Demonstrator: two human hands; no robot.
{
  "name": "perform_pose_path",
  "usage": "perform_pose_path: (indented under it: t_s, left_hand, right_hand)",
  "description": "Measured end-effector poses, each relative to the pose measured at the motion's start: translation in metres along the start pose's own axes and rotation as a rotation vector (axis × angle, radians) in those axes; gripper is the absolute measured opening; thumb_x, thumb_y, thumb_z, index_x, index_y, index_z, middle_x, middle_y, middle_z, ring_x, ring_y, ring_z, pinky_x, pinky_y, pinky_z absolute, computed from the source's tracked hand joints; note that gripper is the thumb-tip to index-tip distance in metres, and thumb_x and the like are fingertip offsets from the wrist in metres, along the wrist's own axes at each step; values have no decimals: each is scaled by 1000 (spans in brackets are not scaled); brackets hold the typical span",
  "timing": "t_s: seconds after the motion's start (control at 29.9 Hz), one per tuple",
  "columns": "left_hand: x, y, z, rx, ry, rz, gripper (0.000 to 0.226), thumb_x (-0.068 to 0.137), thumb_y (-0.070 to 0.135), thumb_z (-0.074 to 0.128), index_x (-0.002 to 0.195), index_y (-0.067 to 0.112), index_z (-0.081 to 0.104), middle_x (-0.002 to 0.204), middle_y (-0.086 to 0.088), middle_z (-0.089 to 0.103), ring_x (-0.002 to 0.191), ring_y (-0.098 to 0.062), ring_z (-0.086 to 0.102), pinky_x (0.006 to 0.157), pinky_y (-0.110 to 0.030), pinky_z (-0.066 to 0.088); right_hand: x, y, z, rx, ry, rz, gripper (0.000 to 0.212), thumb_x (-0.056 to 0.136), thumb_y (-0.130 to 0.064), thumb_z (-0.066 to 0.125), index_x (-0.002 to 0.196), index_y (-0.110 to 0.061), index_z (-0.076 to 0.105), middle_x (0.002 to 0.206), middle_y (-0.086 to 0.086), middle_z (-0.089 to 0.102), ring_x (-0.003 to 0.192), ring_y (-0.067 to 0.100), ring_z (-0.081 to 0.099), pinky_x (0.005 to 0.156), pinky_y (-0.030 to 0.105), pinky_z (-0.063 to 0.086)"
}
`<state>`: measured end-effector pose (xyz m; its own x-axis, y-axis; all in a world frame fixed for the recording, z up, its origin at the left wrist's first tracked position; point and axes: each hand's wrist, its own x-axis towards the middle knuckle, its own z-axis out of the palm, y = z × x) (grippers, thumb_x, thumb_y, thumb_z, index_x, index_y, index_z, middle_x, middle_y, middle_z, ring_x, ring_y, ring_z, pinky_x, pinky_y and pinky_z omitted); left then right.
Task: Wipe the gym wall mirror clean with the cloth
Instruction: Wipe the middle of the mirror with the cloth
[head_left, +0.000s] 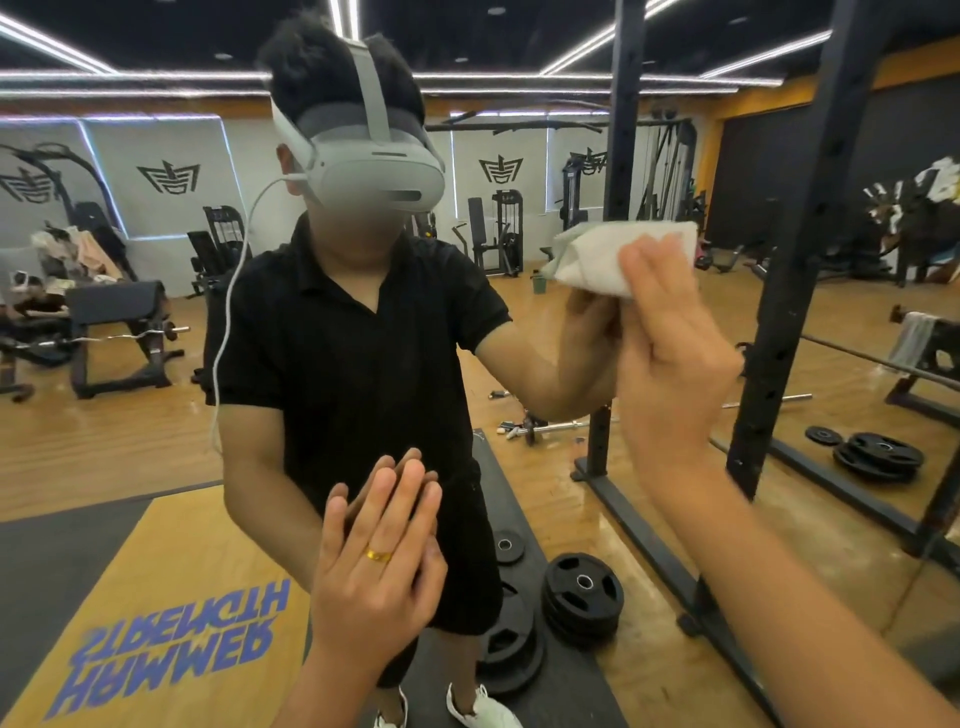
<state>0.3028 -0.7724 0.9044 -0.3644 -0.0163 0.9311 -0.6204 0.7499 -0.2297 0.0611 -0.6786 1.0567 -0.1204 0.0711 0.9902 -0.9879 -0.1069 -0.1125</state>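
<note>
The wall mirror (156, 426) fills nearly the whole view and reflects me and the gym behind me. My right hand (670, 353) presses a folded white cloth (597, 254) flat against the glass at upper right, fingers stretched over the cloth. My left hand (379, 561), with a gold ring on one finger, lies flat on the mirror lower down near the centre, fingers together and holding nothing. Each hand meets its own reflection at the glass.
A black squat rack upright (795, 260) stands just right of my right hand, its base running along the floor. Reflected in the glass are stacked weight plates (582, 597), a barbell, benches, machines, and a yellow floor mat with mirrored lettering (171, 644).
</note>
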Motion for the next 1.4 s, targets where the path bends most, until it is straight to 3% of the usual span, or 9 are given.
perform_pose_path:
  t_s: [0.07, 0.17, 0.33, 0.57, 0.7, 0.87, 1.04, 1.24, 1.4]
  left_hand:
    - [0, 0, 0, -4, 4, 2, 41, 93, 16, 56, 133, 7, 63, 147, -15, 52, 154, -24, 30, 125, -52, 22]
    - [0, 0, 1, 6, 7, 9, 48, 93, 16, 56, 141, 10, 56, 149, -14, 50, 154, -25, 31, 125, -53, 22]
    - [0, 2, 4, 9, 33, -1, 49, 93, 15, 55, 142, 10, 54, 146, -15, 53, 153, -25, 32, 125, -53, 21]
    - [2, 2, -1, 17, -7, -2, 54, 94, 17, 55, 147, 13, 49, 153, -10, 47, 152, -25, 34, 126, -51, 21]
    - [3, 3, -1, 17, 13, -12, 46, 93, 15, 55, 138, 10, 61, 151, -11, 51, 152, -25, 35, 127, -49, 21]
    - [3, 4, -2, 21, 7, -21, 54, 92, 15, 55, 145, 13, 52, 152, -10, 49, 151, -24, 36, 127, -49, 19]
    - [3, 3, -2, 37, -3, -13, 55, 91, 16, 56, 146, 13, 49, 154, -9, 47, 153, -24, 33, 127, -49, 18]
    - [3, 5, -1, 52, -1, -12, 56, 91, 17, 55, 147, 12, 48, 152, -13, 48, 154, -25, 30, 127, -50, 17]
    - [5, 7, -2, 54, -6, -14, 55, 93, 16, 55, 147, 10, 47, 159, -11, 41, 153, -28, 32, 126, -54, 18]
  right_hand:
    - [-29, -19, 3, 33, -69, -52, 31, 108, -17, 52, 133, -4, 64, 141, 9, 57, 127, 36, 63, 104, 46, 54]
    - [-44, -28, 3, 94, -165, -194, 28, 106, -11, 55, 133, -4, 60, 141, 10, 57, 133, 36, 58, 115, 41, 45]
    - [-1, -54, 28, 140, -122, -151, 40, 92, 3, 74, 131, -3, 67, 139, 13, 64, 136, 34, 56, 113, 41, 48]
    - [8, -69, 42, 190, -189, -377, 35, 97, 3, 69, 131, -5, 68, 137, 13, 66, 136, 33, 56, 107, 49, 52]
    - [-12, -26, 11, 149, -153, -291, 28, 102, -5, 64, 130, -4, 65, 138, 11, 62, 133, 35, 58, 109, 50, 51]
    - [-68, 10, -23, 82, -176, -69, 29, 109, -12, 50, 135, -1, 57, 142, 15, 56, 134, 36, 56, 117, 40, 44]
    - [-91, 8, -32, 26, -194, -5, 39, 97, -1, 65, 135, -3, 59, 141, 15, 57, 131, 34, 59, 118, 27, 40]
    - [-91, 22, -24, 66, -195, -81, 38, 98, -4, 65, 136, -2, 60, 142, 16, 59, 138, 37, 52, 113, 53, 46]
    - [-91, 31, -20, 129, -197, -117, 39, 103, -5, 60, 141, -4, 55, 144, 16, 58, 141, 37, 48, 115, 57, 42]
